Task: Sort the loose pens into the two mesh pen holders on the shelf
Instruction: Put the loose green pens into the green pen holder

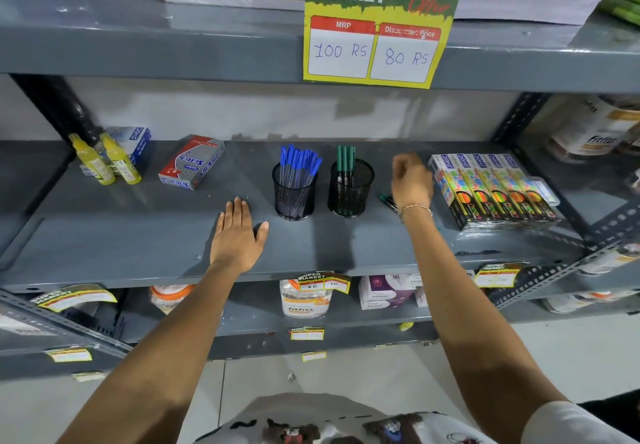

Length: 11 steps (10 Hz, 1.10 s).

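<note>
Two black mesh pen holders stand side by side on the grey shelf point(138, 246). The left holder point(294, 194) is packed with several blue-capped pens point(299, 161). The right holder point(350, 189) has a few green pens point(345, 158). Loose green pens point(387, 200) lie on the shelf just right of that holder, partly hidden behind my right wrist. My left hand point(239, 235) rests flat on the shelf, fingers apart, left of the blue holder. My right hand point(410, 180) hovers above the loose pens, fingers curled, blurred; nothing shows in it.
Several boxes of neon highlighters point(491, 190) lie at the right. A red and grey pen box point(192, 161) and two yellow bottles point(105, 163) sit at the left. A price sign point(377, 24) hangs from the shelf above. Jars fill the shelf below.
</note>
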Tool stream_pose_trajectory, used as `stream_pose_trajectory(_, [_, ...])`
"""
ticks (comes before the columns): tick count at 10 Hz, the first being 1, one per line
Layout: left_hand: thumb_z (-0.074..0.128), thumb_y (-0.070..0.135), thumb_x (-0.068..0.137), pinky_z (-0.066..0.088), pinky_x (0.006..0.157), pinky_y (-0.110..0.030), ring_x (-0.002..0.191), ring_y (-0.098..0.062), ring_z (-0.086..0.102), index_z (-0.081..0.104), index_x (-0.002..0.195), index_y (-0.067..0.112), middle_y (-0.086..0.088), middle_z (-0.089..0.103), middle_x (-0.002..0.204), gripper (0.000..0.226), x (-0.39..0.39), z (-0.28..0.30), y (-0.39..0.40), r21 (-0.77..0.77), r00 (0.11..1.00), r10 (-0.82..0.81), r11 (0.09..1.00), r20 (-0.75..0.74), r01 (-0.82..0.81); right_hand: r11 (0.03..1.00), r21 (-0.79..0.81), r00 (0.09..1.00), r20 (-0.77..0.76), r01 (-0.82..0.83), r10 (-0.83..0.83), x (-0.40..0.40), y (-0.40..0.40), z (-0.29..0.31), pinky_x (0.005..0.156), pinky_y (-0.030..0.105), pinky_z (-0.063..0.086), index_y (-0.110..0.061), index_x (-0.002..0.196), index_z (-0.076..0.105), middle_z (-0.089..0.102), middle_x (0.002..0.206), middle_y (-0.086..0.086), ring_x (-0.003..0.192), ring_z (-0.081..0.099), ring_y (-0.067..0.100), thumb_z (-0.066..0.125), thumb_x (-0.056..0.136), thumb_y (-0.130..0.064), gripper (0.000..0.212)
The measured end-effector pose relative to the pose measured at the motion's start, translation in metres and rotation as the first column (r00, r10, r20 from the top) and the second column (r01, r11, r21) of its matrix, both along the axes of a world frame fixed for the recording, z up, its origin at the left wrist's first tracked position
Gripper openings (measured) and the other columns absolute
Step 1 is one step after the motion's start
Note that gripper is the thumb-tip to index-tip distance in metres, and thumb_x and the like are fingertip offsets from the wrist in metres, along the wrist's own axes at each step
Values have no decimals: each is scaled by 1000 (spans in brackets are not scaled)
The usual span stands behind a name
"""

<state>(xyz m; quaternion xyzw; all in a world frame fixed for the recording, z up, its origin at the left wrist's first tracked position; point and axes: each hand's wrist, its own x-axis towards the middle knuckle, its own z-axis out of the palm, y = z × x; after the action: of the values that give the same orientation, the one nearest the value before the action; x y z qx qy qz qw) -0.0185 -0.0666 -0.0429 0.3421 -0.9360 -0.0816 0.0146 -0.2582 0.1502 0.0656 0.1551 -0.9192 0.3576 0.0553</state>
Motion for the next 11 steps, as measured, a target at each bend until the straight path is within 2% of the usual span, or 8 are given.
stream_pose_trajectory(1, [11, 54, 96, -1, 121, -37, 149, -27, -2, 0, 151, 4, -14, 0, 161, 75, -1, 0, 1, -3, 1000, 7, 1000, 6, -7, 933, 356, 999, 34, -46, 36, -17, 27, -20, 79, 39, 51, -26, 109, 62, 61, 115, 13, 103, 61, 33, 50, 85, 3, 40])
stream_pose_trajectory(2, [12, 53, 96, 0, 121, -38, 149, -27, -2, 0, 151, 4, -14, 1, 161, 75, -1, 0, 1, -5, 1000, 8, 1000, 9, -8, 828, 559, 999, 24, -37, 29, -21, 39, -32, 72, 41, 54, -32, 123, 55, 54, 123, 16, 102, 62, 36, 48, 86, 5, 53])
stream_pose_trajectory(4, [13, 54, 96, 1, 121, -38, 149, -27, -1, 1, 151, 4, -14, 1, 161, 75, -2, 0, 0, -13, 1000, 9, 1000, 10, -9, 786, 607, 993, 67, -118, 97, -25, 39, -43, 80, 43, 54, -31, 121, 58, 54, 122, 15, 107, 58, 35, 48, 87, 3, 49])
stream_pose_trajectory(6, [14, 54, 96, 1, 121, -38, 149, -27, 0, 2, 151, 3, -14, 3, 161, 75, -2, -1, 0, -13, 1000, 15, 1000, 0, -15, 828, 544, 985, -9, -140, 173, -30, 42, -43, 77, 41, 54, -23, 113, 62, 57, 116, 14, 99, 61, 35, 50, 90, -3, 33])
stream_pose_trajectory(8, [18, 52, 97, 1, 121, -38, 149, -27, 1, 5, 151, 3, -14, 5, 161, 74, -2, -1, 1, -4, 999, 21, 1000, -26, -21, 964, 249, 942, -294, -91, 165, -11, 15, -9, 75, 43, 48, -1, 112, 55, 56, 114, 22, 102, 56, 39, 46, 94, -8, 21])
stream_pose_trajectory(9, [18, 51, 97, 1, 121, -38, 149, -27, 1, 4, 151, 3, -14, 5, 161, 74, -2, -1, 1, 0, 999, 18, 1000, -27, -18, 958, -242, 925, -377, -151, 51, 17, -7, 22, 71, 33, 44, -3, 103, 54, 60, 94, 12, 82, 56, 28, 40, 97, -18, 21])
stream_pose_trajectory(10, [20, 51, 97, 2, 121, -38, 149, -27, 2, 5, 151, 2, -14, 6, 161, 74, -2, 1, 2, 6, 999, 21, 1000, -28, -21, 814, -515, 932, -352, -269, 85, 49, -30, 48, 60, 8, 34, -10, 98, 54, 50, 77, -7, 66, 47, 8, 40, 96, -20, 18])
stream_pose_trajectory(11, [20, 51, 97, 3, 121, -38, 149, -28, 2, 5, 151, 2, -14, 5, 161, 74, -2, 2, 2, 17, 999, 24, 1000, -32, -23, 771, -531, 934, -260, -351, 246, 74, -56, 53, 52, 7, 32, -13, 96, 54, 45, 67, -13, 56, 44, 2, 41, 96, -20, 14])
